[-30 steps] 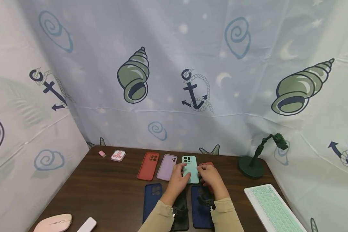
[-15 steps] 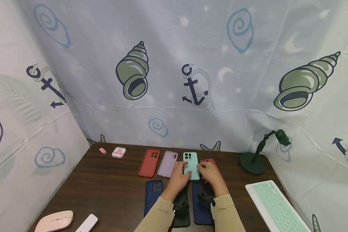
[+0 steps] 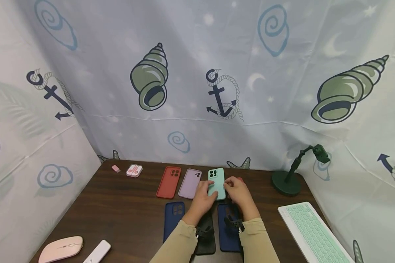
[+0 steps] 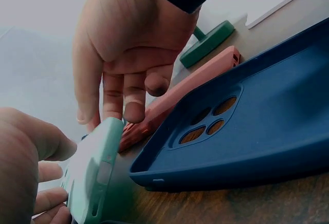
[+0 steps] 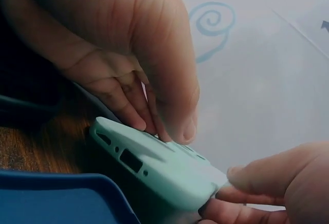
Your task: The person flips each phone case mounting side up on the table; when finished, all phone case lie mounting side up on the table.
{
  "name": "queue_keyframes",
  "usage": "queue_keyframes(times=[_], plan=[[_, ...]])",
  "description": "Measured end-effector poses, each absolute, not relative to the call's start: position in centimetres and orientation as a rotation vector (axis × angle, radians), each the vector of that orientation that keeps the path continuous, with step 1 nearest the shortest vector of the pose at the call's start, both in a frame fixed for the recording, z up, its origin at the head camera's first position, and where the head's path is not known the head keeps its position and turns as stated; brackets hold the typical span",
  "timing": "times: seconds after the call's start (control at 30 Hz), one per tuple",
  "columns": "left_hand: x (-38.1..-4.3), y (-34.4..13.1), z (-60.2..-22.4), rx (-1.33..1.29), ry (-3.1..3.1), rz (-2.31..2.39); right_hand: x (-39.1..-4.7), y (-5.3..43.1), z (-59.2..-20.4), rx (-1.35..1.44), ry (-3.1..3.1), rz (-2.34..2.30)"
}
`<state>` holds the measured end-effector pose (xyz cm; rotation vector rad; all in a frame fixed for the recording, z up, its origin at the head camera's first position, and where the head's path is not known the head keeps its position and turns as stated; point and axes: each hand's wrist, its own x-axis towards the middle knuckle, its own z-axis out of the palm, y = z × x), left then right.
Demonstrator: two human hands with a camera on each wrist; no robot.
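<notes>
A mint-green phone case (image 3: 216, 183) with a camera cutout lies between my hands, back side up. My left hand (image 3: 202, 201) holds it by its left edge, thumb against the case. At its right edge my right hand (image 3: 239, 193) pinches the side, thumb above and fingers below in the right wrist view. The lower end of the mint case (image 5: 154, 162), with its port openings, faces that camera. A red phone case (image 4: 205, 82) lies beyond my right hand, mostly hidden from the head view. Under my right wrist is a dark blue phone case (image 3: 229, 237).
Left of the hands lie red (image 3: 168, 182) and lilac (image 3: 189, 184) phone cases. Nearer are a blue case (image 3: 173, 219) and a black case (image 3: 206, 246). A green lamp (image 3: 286, 182) and keyboard (image 3: 316, 233) stand right; a mouse (image 3: 61, 249) lies left.
The head view has tilted slightly. The mint phone case has shifted a little farther away between both hands. My right hand has moved up and now hides more of the red case.
</notes>
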<state>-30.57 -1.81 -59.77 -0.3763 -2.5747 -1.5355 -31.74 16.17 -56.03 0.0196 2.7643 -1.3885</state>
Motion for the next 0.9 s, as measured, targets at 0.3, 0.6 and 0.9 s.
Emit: queue_keyframes(times=[0.3, 0.6, 0.9], plan=[[-30.65, -1.97, -59.85, -0.374, -2.639, -1.565, -31.72, 16.15, -55.82, -0.038, 2.721, -1.501], [-30.53, -1.98, -59.85, -0.39, -2.611, -1.57, -31.77, 15.93, -55.83, -0.07, 2.723, -1.531], [-30.49, -1.94, -59.8, -0.354, -2.612, -1.594, -31.72, 15.75, -55.24, -0.165, 2.708, -1.57]])
